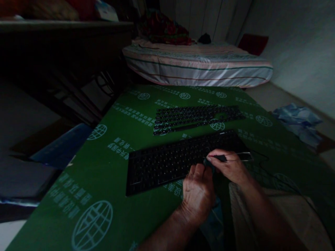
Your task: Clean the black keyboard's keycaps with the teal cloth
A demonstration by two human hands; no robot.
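A black keyboard lies at a slant on the green table, its key field showing small pale dots where the keycaps are off. My right hand is closed in a pinch on a thin tool with a black handle and a wire loop, at the keyboard's right part. Next to it, my left hand has its fingers curled in at the keyboard's near edge. Something dark teal shows between the two hands; what the left fingers hold is hidden. Beyond the keyboard, loose black keycaps lie in rows.
Green sheeting with pale print covers the table. A cable runs off the keyboard's right side. A beige cloth lies at the near right. Past the table stands a bed; a blue stool-like surface is at left.
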